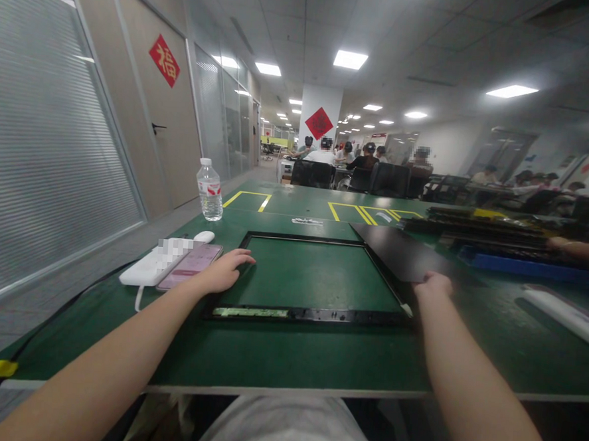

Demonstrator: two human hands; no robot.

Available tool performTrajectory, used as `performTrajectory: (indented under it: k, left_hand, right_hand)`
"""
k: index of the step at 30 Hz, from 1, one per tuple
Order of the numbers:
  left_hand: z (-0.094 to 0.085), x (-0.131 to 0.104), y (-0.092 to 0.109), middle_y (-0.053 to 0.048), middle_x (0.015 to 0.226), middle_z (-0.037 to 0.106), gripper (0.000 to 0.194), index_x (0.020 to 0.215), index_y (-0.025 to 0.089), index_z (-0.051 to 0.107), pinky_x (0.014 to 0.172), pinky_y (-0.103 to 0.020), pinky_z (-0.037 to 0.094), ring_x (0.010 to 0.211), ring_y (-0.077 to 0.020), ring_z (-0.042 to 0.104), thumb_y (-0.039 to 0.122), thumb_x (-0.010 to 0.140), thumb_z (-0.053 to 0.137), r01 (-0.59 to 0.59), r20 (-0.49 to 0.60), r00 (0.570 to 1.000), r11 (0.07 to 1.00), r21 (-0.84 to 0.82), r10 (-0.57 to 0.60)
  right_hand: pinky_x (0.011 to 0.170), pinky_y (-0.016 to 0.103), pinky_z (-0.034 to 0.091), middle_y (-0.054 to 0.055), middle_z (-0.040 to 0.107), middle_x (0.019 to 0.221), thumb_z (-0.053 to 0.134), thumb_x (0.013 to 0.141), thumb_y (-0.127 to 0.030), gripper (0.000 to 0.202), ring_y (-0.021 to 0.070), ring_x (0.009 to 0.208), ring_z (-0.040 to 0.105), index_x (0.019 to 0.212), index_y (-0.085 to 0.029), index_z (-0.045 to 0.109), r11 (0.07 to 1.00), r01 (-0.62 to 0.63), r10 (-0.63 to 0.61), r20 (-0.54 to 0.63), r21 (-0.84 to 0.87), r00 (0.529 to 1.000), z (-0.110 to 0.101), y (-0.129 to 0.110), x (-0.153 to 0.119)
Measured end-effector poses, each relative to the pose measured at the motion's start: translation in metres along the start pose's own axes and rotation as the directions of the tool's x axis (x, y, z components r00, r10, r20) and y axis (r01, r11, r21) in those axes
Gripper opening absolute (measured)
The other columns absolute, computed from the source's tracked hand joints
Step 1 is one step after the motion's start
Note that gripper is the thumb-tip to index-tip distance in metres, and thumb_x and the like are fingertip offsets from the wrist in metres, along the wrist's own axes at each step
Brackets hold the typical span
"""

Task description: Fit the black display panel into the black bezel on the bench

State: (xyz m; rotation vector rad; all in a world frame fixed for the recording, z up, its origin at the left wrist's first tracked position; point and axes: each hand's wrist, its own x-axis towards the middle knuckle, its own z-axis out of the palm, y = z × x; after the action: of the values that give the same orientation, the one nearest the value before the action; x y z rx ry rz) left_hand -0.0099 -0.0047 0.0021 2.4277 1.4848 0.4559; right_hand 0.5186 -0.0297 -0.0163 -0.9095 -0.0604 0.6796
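Observation:
A thin black rectangular frame (336, 315) lies flat on the green table (290, 360) in front of me, and the table top shows through its middle. Along its near bar, toward the left, runs a pale green strip (251, 313). My left hand (226, 269) rests at the frame's left side, fingers stretched over that edge. A dark, flat panel (397, 250) is tilted beside the frame's right side and overlaps it. Closed around the panel's near edge is my right hand (434, 287). A small white piece (407, 310) shows at the frame's near right corner.
A white power strip (154, 268), a pink phone (192, 267) and a water bottle (209, 192) stand to the left. Dark strips (488, 226) are piled at right above a blue tray (536, 265), near another person's hand (560, 244). A white bar (568, 314) lies closer.

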Motion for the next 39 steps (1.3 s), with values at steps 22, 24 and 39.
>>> performTrajectory:
  k: [22, 24, 39]
  left_hand:
    - [-0.0007, -0.0012, 0.0039, -0.012, 0.154, 0.054, 0.062, 0.120, 0.018, 0.072, 0.121, -0.048, 0.036, 0.144, -0.0285, 0.048, 0.009, 0.066, 0.044, -0.056, 0.036, 0.998, 0.997, -0.047, 0.058]
    - [-0.0012, -0.0014, 0.0048, -0.012, 0.153, 0.055, 0.062, 0.120, 0.018, 0.072, 0.121, -0.048, 0.036, 0.143, -0.0284, 0.049, 0.008, 0.066, 0.044, -0.059, 0.037, 0.998, 0.997, -0.041, 0.060]
    - [0.0002, -0.0012, 0.0038, -0.011, 0.147, 0.060, 0.059, 0.116, 0.020, 0.074, 0.120, -0.047, 0.039, 0.140, -0.0276, 0.053, 0.009, 0.065, 0.045, -0.070, 0.003, 0.998, 0.997, -0.024, 0.071]
  right_hand:
    - [0.065, 0.038, 0.064, -0.002, 0.058, 0.080, 0.050, 0.064, 0.001, 0.032, 0.0127, 0.062, 0.060, 0.087, -0.021, 0.051, 0.991, -0.106, 0.080, -0.273, -0.083, 0.959, 0.0012, -0.0015, 0.0002]
    - [0.064, 0.036, 0.064, -0.002, 0.058, 0.081, 0.050, 0.065, 0.000, 0.031, 0.0126, 0.063, 0.061, 0.088, -0.021, 0.051, 0.991, -0.109, 0.084, -0.271, -0.077, 0.959, 0.0012, -0.0010, 0.0014]
    - [0.064, 0.038, 0.064, -0.003, 0.058, 0.077, 0.050, 0.063, 0.001, 0.032, 0.0135, 0.061, 0.060, 0.087, -0.021, 0.051, 0.993, -0.083, 0.062, -0.234, -0.079, 0.970, 0.0026, 0.0008, -0.0004]
